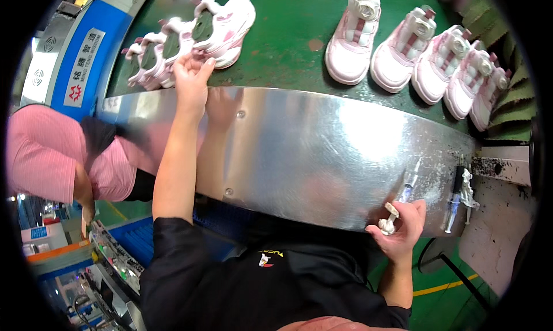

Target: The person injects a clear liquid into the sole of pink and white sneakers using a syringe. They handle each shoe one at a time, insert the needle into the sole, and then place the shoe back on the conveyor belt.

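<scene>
My left hand (193,78) reaches to the far left, its thumb and fingers closed at the lower edge of a white and pink sneaker (222,34). That sneaker lies tilted, and more of the same kind sit in a row beside it. At the near right edge of the metal ledge (294,141), my right hand (404,224) is curled round a clear syringe (409,184). Its tip points away from me. A whitish, crusted lump (387,223) shows at the syringe's near end, by my thumb. The fingers partly hide the barrel.
Several pink and white sneakers (352,43) stand in a row at the far right on a green surface (288,37). Another syringe (454,201) with crumpled white material (468,191) lies right of my right hand. At left is a person in pink striped clothing (46,147).
</scene>
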Demonstrator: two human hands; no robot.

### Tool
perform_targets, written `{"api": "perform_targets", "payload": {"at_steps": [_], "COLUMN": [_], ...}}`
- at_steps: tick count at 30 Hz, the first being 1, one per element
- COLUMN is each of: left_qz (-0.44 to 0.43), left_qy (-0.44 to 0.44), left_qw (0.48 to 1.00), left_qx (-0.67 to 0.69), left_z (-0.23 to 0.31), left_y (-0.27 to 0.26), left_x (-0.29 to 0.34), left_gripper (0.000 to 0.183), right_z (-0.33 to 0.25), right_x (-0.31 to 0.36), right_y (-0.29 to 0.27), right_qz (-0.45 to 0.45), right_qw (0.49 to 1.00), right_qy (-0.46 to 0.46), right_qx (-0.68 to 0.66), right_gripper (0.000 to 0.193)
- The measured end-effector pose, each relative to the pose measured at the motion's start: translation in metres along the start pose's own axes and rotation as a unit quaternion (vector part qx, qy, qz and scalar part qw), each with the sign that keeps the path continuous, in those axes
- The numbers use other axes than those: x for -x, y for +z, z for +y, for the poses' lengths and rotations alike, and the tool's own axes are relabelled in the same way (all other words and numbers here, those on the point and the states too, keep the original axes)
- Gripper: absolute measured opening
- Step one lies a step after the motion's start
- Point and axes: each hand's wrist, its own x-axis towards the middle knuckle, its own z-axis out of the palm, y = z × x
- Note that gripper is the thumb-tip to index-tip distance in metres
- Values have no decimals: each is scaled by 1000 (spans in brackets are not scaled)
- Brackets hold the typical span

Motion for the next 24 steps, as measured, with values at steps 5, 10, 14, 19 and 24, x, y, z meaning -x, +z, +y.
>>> {"api": "perform_targets", "payload": {"at_steps": [5, 10, 14, 19, 24], "left_qz": [-49, -27, -100, -125, -219], "left_qy": [45, -15, -68, 67, 67], "left_qw": [996, 999, 991, 990, 973], "left_qx": [-66, 25, 47, 10, -35], "left_z": [-13, 2, 15, 75, 78], "left_y": [22, 20, -28, -29, -34], "left_x": [-49, -62, -19, 121, 188], "left_gripper": [88, 84, 44, 79, 87], "right_z": [-3, -6, -6, -9, -5], "right_x": [4, 1, 15, 34, 46], "right_y": [3, 3, -8, -25, -36], "right_qz": [3, 4, -14, -14, -20], "right_qw": [1000, 1000, 1000, 999, 995], "right_qy": [2, -18, 24, 39, 80], "right_qx": [-1, 15, -7, -25, -50], "right_gripper": [55, 55, 57, 57, 60]}}
